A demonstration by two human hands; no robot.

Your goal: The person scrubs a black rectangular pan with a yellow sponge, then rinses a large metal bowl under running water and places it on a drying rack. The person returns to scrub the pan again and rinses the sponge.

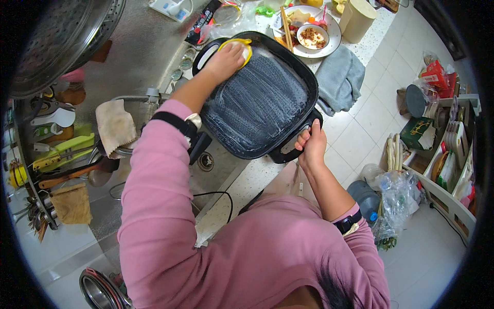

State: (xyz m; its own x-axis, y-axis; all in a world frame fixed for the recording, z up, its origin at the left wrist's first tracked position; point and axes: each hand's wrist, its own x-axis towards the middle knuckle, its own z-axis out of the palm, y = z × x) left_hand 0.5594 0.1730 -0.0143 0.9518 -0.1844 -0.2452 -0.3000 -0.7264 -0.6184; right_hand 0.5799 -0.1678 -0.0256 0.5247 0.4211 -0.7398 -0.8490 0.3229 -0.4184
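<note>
A square black electric frying pan (262, 100) with two loop handles is held tilted over the sink and counter edge. Whitish suds streak its inner surface. My left hand (227, 61) presses a yellow-rimmed round scrubbing pad (246, 54) against the pan's inside, near its far left corner. The near right handle (287, 152) is gripped by my right hand (313, 145), thumb on top. A grey-blue cloth (339, 79) lies on the counter right of the pan.
Beyond the pan, a plate (334, 38) holds food, chopsticks and a small bowl. A paper roll (359, 19) stands beside it. At the left are a faucet (152, 94), a beige cloth (115, 125) and a rack with utensils. A plastic bottle (364, 195) and bags occupy the floor at right.
</note>
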